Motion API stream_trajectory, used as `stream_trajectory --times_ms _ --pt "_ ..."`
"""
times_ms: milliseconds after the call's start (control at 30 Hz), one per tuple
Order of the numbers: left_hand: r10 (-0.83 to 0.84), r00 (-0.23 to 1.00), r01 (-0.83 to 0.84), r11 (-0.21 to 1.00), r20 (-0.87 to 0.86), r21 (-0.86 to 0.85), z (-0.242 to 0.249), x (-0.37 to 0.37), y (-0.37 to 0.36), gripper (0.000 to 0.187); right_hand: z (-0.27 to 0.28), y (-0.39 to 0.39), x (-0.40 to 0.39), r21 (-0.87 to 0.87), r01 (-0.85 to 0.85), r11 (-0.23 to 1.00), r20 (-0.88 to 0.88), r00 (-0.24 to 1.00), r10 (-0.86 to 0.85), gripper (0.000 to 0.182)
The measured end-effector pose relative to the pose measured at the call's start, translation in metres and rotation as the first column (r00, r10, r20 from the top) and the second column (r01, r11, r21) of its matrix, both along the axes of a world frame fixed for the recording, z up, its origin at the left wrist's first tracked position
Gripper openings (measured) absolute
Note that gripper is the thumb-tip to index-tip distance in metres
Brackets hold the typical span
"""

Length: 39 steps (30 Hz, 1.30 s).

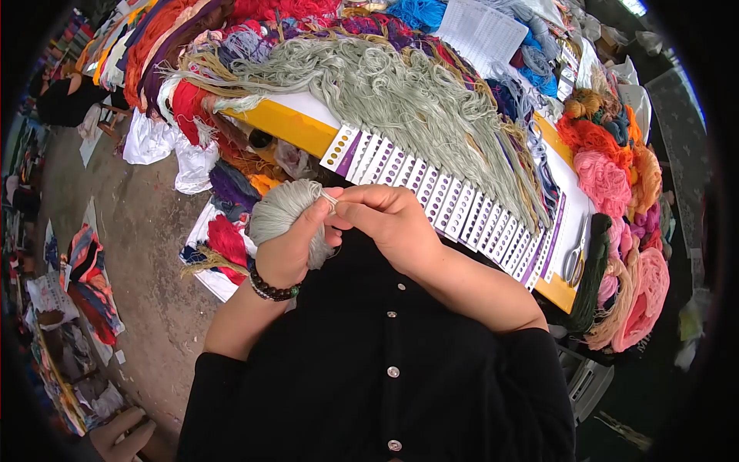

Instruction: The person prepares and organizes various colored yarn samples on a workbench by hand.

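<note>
A bundled skein of pale grey thread (pixel 279 208) is held in front of my body, left of centre. My left hand (pixel 291 245) is wrapped round its lower right side, with the thumb pointing up. At the skein's gathered end my right hand (pixel 389 223) pinches a thin strand of thread between thumb and fingers, touching the left fingertips. Beyond my hands, a large heap of loose grey-green thread (pixel 385 92) spreads over the table. A row of white cards with punched holes (pixel 416 181) lines the table's near edge.
Scissors (pixel 574 262) lie at the yellow table edge (pixel 558 292) on the right. Pink and orange skeins (pixel 639 300) hang past that side. A printed sheet (pixel 481 35) rests on the far yarn. White bags and colourful thread bundles (pixel 227 242) are at the left, above the concrete floor (pixel 154 254).
</note>
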<state>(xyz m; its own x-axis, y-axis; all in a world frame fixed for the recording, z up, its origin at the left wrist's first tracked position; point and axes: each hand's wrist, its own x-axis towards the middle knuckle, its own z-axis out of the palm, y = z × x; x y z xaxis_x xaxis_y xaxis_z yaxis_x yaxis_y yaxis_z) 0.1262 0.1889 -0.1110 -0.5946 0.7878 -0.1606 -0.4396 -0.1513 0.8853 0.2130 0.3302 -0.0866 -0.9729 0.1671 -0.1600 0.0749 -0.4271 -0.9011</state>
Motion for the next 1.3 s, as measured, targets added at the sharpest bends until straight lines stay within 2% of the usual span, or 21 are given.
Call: stream_trajectory --times_ms 200,267,500,567,633,667,700,767,833,900,933,1000,1100,1167,1300 --pt "0.014 0.999 -0.016 0.999 0.042 0.042 -0.003 0.001 0.003 0.029 0.000 0.003 -0.001 -0.077 0.022 0.997 0.032 0.999 -0.020 0.020" --pt "0.018 0.999 -0.020 0.999 0.052 0.043 -0.002 0.001 0.004 0.029 0.001 0.003 -0.001 -0.110 0.047 0.993 0.063 0.997 -0.040 0.014" --pt "0.078 0.995 -0.079 0.997 0.067 0.016 -0.006 0.001 0.008 0.028 -0.006 0.005 -0.001 -0.093 0.080 0.992 0.071 0.995 -0.074 0.013" --pt "0.194 0.978 -0.190 0.980 -0.075 0.057 -0.009 -0.002 0.008 0.028 -0.015 0.010 -0.005 -0.241 0.179 0.954 -0.036 0.981 -0.193 0.015" --pt "0.245 0.970 -0.244 0.969 -0.012 0.034 -0.009 -0.006 0.004 0.027 -0.015 0.023 -0.006 -0.425 0.156 0.892 0.011 0.986 -0.167 0.012" --pt "0.165 0.986 -0.165 0.983 0.010 0.074 -0.003 -0.006 0.003 0.028 -0.014 0.028 -0.005 -0.498 0.116 0.859 0.012 0.992 -0.127 0.011" --pt "0.082 0.996 -0.085 0.990 0.028 0.116 0.002 -0.007 0.003 0.030 -0.013 0.030 -0.004 -0.363 0.072 0.929 0.023 0.997 -0.068 0.014" --pt "0.048 0.996 -0.044 0.997 -0.071 0.057 0.004 -0.004 0.007 0.038 0.010 0.016 -0.005 -0.139 0.068 0.988 0.082 0.995 -0.057 0.019" --pt "0.083 0.972 -0.080 0.997 -0.222 0.024 0.000 0.000 0.015 0.043 0.004 0.011 -0.006 -0.076 0.032 0.997 0.106 0.994 -0.024 0.021" --pt "0.053 0.980 -0.052 0.999 -0.190 0.010 0.002 0.003 0.015 0.044 -0.004 0.009 -0.006 0.061 0.033 0.998 0.124 0.991 -0.040 0.017" --pt "0.024 0.987 -0.024 1.000 -0.157 -0.003 0.003 0.004 0.014 0.044 -0.005 0.009 -0.006 0.061 0.033 0.998 0.124 0.991 -0.040 0.017" --pt "0.024 0.989 -0.027 1.000 -0.147 -0.016 0.007 0.007 0.016 0.044 -0.006 0.009 -0.007 -0.090 0.034 0.995 0.133 0.991 -0.022 0.012" --pt "0.000 0.995 -0.003 1.000 -0.100 -0.031 0.004 0.001 0.010 0.042 0.010 0.009 -0.005 -0.055 0.080 0.995 0.122 0.990 -0.073 0.011" --pt "-0.025 0.998 0.023 0.999 -0.063 -0.033 0.002 -0.002 0.008 0.040 0.002 0.008 -0.005 -0.051 0.093 0.994 0.100 0.991 -0.088 0.009" --pt "0.038 0.999 -0.036 0.998 0.021 -0.058 0.002 -0.001 0.008 0.034 -0.001 0.009 -0.004 -0.043 0.095 0.994 0.075 0.993 -0.092 0.011"
